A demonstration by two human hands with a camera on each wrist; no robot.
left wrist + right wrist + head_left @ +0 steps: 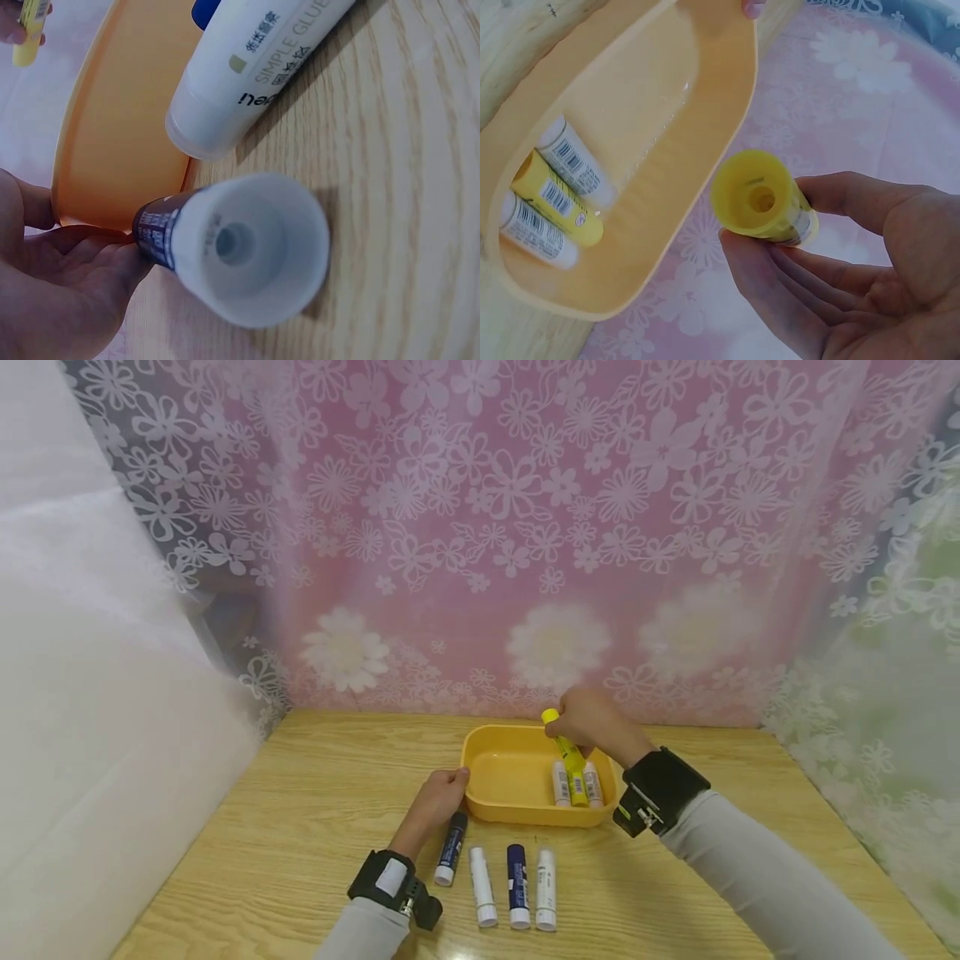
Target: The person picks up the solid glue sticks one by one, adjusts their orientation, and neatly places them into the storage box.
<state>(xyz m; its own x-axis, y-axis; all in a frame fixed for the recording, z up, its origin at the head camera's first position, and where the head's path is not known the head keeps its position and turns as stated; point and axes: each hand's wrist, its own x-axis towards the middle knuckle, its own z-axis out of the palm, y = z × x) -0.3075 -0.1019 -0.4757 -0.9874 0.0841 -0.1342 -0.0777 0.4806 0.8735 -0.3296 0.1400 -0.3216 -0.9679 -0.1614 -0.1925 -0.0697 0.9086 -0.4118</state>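
Right hand (596,722) is pinching a yellow glue stick (759,204), probably above the tray's (510,772) 1 o'clock edge, left hand (438,797) pinching its 9 o'clock rim.

Pink flowered curtain (465,535), wood-grained tabletop (300,827), pale sheet (90,693) at left, possibly plastic

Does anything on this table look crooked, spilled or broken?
Nothing looks spilled or broken. Slightly askew: the leftmost dark-blue, white-ended glue stick slants near the shallow yellow plastic tray, while the row's rightmost white glue stick lies nearly straight.
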